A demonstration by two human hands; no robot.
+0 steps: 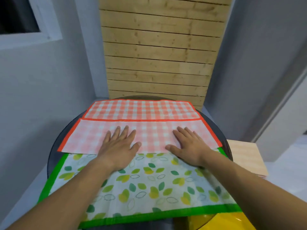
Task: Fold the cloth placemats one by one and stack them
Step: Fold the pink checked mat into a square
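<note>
A red-checked placemat point(142, 110) with a red border lies on the round dark table point(54, 146), its near half folded over so the paler underside point(83, 138) faces up. My left hand point(118, 145) and my right hand point(187, 145) both press flat on that folded flap, fingers straight and spread. Under my forearms lies a white placemat with green and yellow leaves and a green border point(149, 185), spread flat and partly tucked under the red one.
A light wooden surface point(247, 156) stands low to the right of the table. Something yellow point(221, 221) shows below the table's near edge. A wooden slat panel point(157, 55) and grey walls close in behind.
</note>
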